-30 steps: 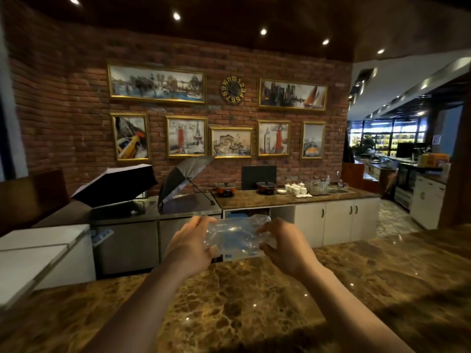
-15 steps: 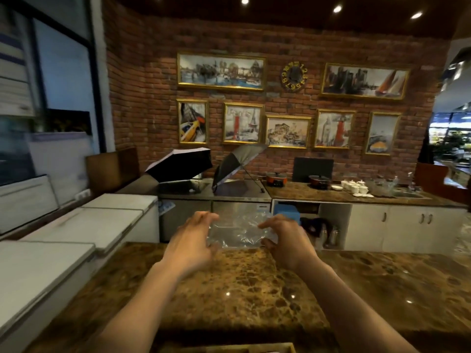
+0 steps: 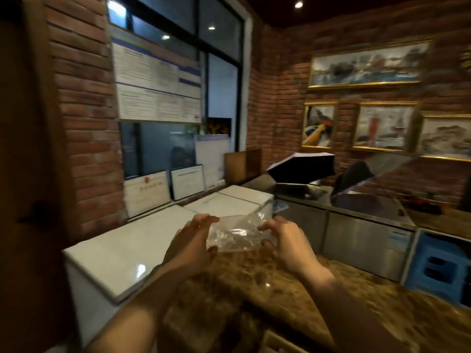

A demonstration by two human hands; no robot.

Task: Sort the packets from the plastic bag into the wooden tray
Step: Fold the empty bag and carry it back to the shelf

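A clear, crumpled plastic bag [image 3: 238, 233] hangs between my two hands, above the far edge of the brown marble counter [image 3: 267, 284]. My left hand [image 3: 192, 242] grips its left side with fingers curled over the top. On the bag's right side my right hand [image 3: 286, 242] pinches it with thumb and fingers. No packets can be made out inside the bag. A pale wooden edge [image 3: 274, 340], perhaps the tray, peeks in at the bottom of the view.
White chest freezers [image 3: 132, 253] stand left of the counter, with framed certificates [image 3: 187, 180] leaning on the brick wall behind. A steel worktop [image 3: 356, 207] with open umbrellas [image 3: 303, 166] lies beyond. A blue crate [image 3: 438, 266] sits at the right.
My view has swung to the left, so the freezers and window now fill the left side. Both hands still hold the bag in front of me, slightly further apart.
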